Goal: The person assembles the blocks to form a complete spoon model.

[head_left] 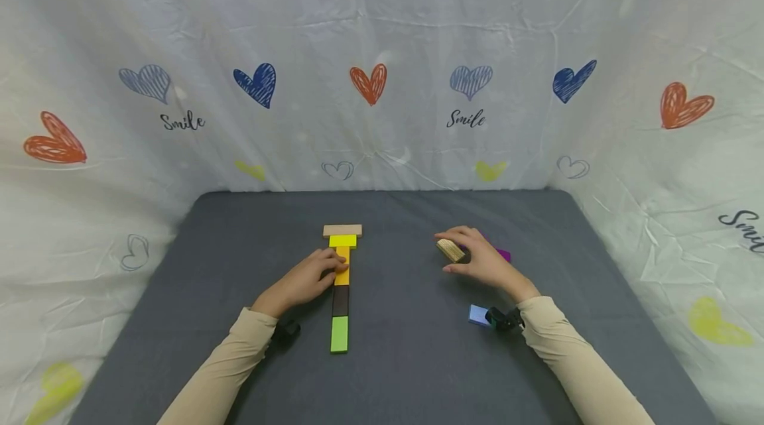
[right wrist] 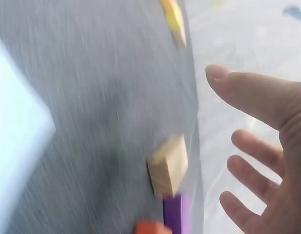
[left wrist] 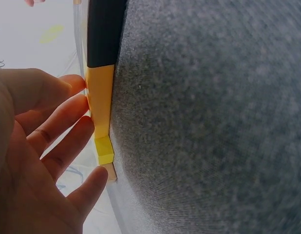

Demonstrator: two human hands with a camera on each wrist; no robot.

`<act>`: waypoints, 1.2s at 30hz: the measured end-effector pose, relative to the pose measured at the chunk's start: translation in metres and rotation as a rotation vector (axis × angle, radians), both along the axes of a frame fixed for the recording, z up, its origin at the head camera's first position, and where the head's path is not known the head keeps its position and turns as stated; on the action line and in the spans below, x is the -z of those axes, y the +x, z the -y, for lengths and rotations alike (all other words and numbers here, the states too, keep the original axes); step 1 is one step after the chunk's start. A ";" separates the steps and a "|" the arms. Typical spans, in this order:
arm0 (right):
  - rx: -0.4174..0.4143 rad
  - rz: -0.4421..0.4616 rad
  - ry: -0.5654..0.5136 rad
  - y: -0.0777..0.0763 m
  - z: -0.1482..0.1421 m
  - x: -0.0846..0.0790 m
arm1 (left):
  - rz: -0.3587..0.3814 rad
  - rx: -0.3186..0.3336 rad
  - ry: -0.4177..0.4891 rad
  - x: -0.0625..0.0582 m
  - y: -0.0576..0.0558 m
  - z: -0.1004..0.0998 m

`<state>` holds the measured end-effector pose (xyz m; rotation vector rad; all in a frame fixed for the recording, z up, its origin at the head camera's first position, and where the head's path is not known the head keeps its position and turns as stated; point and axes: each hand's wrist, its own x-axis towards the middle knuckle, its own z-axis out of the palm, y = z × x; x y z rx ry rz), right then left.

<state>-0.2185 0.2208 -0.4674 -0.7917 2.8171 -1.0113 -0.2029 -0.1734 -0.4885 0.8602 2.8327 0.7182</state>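
My left hand [head_left: 306, 278] rests its fingertips against an orange block [head_left: 343, 277], its fingers loosely extended. That block belongs to a column on the dark cloth: a tan block [head_left: 342, 231] lying crosswise at the far end, a yellow block [head_left: 343, 241], the orange one, a black block [head_left: 340, 301] and a light green block [head_left: 339, 335]. On the right, my right hand [head_left: 485, 264] hovers with thumb and fingers spread around a natural wood block [head_left: 450, 250]. The right wrist view shows a gap between this hand and the wood block [right wrist: 169, 167].
Behind the right hand lies a purple block [head_left: 505, 255], partly hidden. A blue block [head_left: 479, 315] sits near the right wrist. In the right wrist view, a red-orange block [right wrist: 151, 227] shows at the bottom edge. A white curtain [head_left: 370, 140] surrounds the table.
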 end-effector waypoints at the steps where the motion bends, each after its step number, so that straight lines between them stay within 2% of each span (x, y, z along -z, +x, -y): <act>1: 0.002 0.008 0.008 -0.005 -0.006 0.001 | 0.002 -0.001 0.001 0.000 0.000 0.000; 8: -0.014 0.104 0.075 -0.033 -0.032 0.006 | 0.005 0.005 0.007 0.000 -0.001 0.000; 16: -0.070 0.230 0.140 -0.053 -0.035 0.008 | 0.002 0.005 0.014 0.001 -0.001 0.001; 19: -0.091 0.232 0.159 -0.057 -0.033 0.010 | -0.002 0.006 0.015 0.001 -0.002 0.001; 36: -0.072 0.204 0.150 -0.063 -0.035 0.018 | -0.007 0.010 0.011 0.001 -0.001 0.001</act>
